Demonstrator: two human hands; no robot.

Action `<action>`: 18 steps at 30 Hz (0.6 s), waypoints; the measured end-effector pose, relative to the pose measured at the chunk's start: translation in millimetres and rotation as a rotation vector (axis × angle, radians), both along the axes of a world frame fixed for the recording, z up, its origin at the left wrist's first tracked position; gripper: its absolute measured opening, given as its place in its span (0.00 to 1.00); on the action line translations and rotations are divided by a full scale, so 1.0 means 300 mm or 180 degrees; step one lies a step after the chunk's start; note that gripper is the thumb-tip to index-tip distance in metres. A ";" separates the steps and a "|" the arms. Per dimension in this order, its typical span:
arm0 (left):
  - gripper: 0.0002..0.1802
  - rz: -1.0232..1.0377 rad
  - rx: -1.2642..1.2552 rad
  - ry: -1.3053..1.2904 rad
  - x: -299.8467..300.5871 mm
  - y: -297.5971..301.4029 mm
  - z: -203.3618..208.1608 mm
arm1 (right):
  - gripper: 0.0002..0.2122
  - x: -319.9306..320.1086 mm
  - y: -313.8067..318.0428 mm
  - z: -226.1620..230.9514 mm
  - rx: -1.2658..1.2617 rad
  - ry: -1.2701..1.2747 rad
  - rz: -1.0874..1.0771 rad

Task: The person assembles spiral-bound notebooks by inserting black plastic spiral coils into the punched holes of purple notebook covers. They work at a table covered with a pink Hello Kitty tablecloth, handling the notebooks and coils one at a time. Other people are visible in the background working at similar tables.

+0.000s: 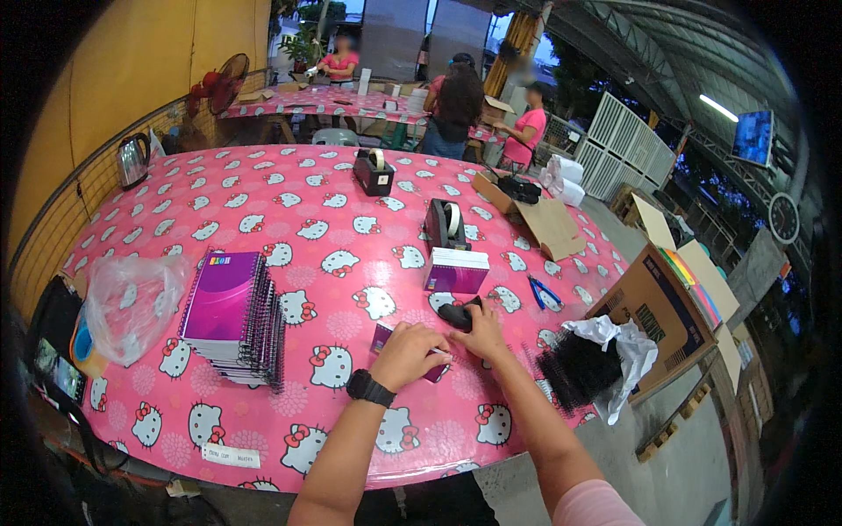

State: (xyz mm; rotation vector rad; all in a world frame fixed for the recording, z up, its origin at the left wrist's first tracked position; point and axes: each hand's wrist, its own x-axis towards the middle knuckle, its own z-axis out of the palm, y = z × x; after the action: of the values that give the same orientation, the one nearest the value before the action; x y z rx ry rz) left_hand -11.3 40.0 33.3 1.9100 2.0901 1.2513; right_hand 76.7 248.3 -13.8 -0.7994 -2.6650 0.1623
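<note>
Reaching in from the near edge, both forearms stretch over the table (289, 188), which wears a pink cloth with white cat faces and stands in a half-open hall with a yellow wall on the left; other people work at a second table farther back. On the left part lies a stack of purple spiral notebooks (230, 316), and beside it, at the left edge, a clear plastic bag (132, 302). At the right edge an open cardboard box (653, 311) stands just beside the table, with a bundle of black binding combs (574, 368) in white plastic in front of it. Near the middle rest a purple box (456, 270) and a black tape dispenser (445, 225). The left hand (408, 353), with a black watch at the wrist, lies flat with curled fingers on a small purple booklet (386, 340), near the near edge. The right hand (481, 331) touches it too, fingers half closed against a black object (456, 314).
</note>
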 end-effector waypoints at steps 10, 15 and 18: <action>0.15 0.0093 -0.0317 0.0255 -0.006 0.012 -0.011 | 0.29 -0.037 0.037 0.025 -0.0365 0.0318 0.0033; 0.15 0.0035 0.0424 0.0103 0.022 0.009 -0.005 | 0.25 0.063 -0.010 0.035 -0.1756 0.0991 0.0701; 0.17 0.0030 -0.0150 0.0014 0.007 -0.002 -0.002 | 0.23 0.146 -0.074 0.102 -0.3467 0.1147 0.1026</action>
State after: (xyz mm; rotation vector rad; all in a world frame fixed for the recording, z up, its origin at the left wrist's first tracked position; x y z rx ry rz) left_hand -9.2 39.4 32.8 1.8877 2.1133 1.1897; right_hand 120.5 226.1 16.7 -0.4920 -2.1883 1.7358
